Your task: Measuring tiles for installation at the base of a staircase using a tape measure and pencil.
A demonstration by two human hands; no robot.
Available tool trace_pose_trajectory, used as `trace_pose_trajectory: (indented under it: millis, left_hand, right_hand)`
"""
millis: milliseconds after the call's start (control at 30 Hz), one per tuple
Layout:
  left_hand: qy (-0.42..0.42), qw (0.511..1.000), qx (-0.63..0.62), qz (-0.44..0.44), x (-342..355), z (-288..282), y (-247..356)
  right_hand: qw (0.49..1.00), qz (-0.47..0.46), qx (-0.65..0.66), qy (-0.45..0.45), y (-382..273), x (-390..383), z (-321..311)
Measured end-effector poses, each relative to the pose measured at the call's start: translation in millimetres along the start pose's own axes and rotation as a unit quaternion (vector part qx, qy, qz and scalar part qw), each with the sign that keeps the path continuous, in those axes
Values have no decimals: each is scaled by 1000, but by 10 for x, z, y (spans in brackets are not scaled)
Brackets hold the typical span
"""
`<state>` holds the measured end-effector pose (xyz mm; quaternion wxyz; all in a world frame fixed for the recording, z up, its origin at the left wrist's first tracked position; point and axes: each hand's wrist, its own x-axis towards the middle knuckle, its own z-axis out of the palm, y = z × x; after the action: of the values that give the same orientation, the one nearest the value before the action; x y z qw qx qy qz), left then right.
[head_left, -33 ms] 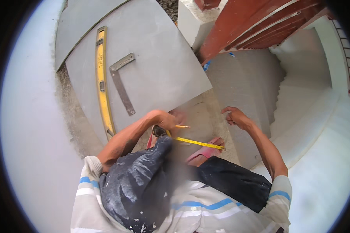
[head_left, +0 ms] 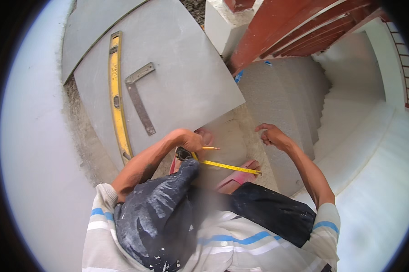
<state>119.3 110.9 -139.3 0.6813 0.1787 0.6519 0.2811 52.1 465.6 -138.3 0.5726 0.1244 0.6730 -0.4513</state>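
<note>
My left hand (head_left: 191,139) is closed, a yellow pencil (head_left: 211,148) sticking out of it to the right. Tucked under the same hand, just above my bent knee, is the dark case of a tape measure (head_left: 183,154); some of the gripping fingers are hidden. Its yellow blade (head_left: 231,167) runs out to the right, past a pink sandal (head_left: 243,174) on my foot. To the right my right hand (head_left: 275,137) hovers with nothing visible in it, the index finger stretched out and the others loosely bent.
On a large grey tile (head_left: 182,68) ahead lie a yellow spirit level (head_left: 115,90) and a metal try square (head_left: 140,100). Grey stairs (head_left: 286,95) descend at the right, beside a reddish-brown railing (head_left: 286,27) and white post (head_left: 222,31). A pale wall (head_left: 32,149) stands at left.
The whole view has shifted very slightly to the left. Both hands, the pencil and the tape measure keep their places relative to each other.
</note>
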Motion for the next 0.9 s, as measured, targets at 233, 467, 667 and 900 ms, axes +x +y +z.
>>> trace_pose_trajectory:
  millis: [233,467,667,900]
  left_hand:
    - [23,999,-13,33,-210,-27,237]
    - [7,1000,-18,20,-128,-61,226]
    - [20,999,-13,24,-18,-4,96]
    - [16,999,-33,25,-97,-4,97]
  right_hand:
    - [999,23,-27,14,-121,72,17]
    - [1000,25,-8,1,-60,129,-35]
    - [1000,23,-21,3,-134,136,12]
    - [1000,24,-18,4,-142,159,28]
